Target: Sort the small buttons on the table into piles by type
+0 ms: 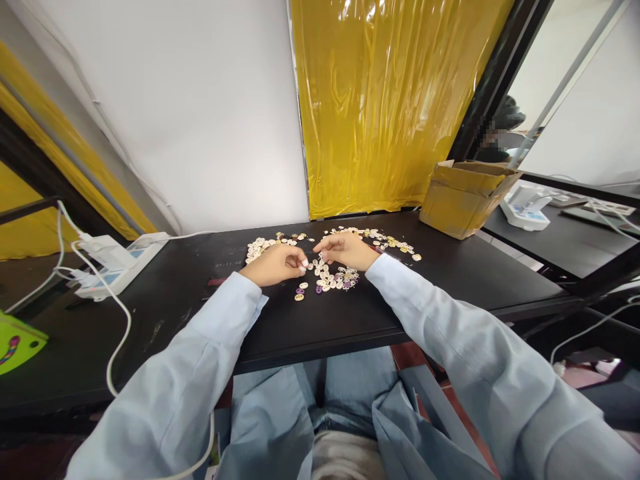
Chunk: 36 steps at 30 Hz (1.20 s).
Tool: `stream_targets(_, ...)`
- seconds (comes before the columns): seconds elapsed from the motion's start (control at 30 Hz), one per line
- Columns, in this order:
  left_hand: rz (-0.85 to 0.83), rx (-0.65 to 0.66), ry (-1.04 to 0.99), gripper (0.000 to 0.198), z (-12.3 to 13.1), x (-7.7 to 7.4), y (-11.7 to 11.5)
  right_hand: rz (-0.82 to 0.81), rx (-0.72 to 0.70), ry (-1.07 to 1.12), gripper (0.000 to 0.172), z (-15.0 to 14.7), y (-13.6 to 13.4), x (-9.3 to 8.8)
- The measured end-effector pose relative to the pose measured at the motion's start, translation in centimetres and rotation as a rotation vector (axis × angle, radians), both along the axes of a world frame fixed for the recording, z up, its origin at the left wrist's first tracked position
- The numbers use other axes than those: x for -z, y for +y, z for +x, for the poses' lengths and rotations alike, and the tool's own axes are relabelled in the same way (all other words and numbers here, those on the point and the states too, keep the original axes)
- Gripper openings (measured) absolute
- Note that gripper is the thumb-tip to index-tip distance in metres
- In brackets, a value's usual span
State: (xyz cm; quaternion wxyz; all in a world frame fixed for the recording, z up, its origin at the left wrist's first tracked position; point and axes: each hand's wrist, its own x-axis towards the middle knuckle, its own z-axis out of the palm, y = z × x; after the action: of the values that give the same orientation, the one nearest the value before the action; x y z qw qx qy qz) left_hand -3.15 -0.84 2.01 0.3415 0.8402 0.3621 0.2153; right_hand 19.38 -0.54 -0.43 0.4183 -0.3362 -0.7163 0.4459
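Observation:
Many small pale buttons (326, 277) lie on the black table (320, 327), with a few purple and yellowish ones among them. My left hand (277, 264) is over the left part of the spread, its thumb and fingertips pinched together; what sits between them is too small to make out. Close by on the right, my right hand (349, 250) hovers above the middle of the pile with thumb and index finger bent toward each other, also around something too small to name. The two hands do not touch. A few loose buttons (299, 297) lie nearer the front edge.
An open cardboard box (465, 200) stands at the back right of the table. White power strips (120, 267) with cables are at the left, near a green object (20, 341). Another strip (525, 208) lies on the right-hand shelf. A person is partly visible beyond.

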Motion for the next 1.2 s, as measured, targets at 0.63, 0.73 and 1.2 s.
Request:
stream_targets(0.63,-0.117,-0.168,-0.306,0.036,2.3,0.3,-1.1,0.012,0.058,0.055,0.018,-1.2,-0.7,0.1)
stream_targets(0.73,-0.104,-0.189,-0.324,0.036,2.5,0.4,-1.2,0.026,0.072,0.062,0.017,-1.3,-0.6,0.4)
stream_targets(1.2,-0.102,-0.227,-0.502,0.031,3.5,1.0,-1.5,0.061,0.108,0.148,0.016,-1.6,-0.8,0.4)
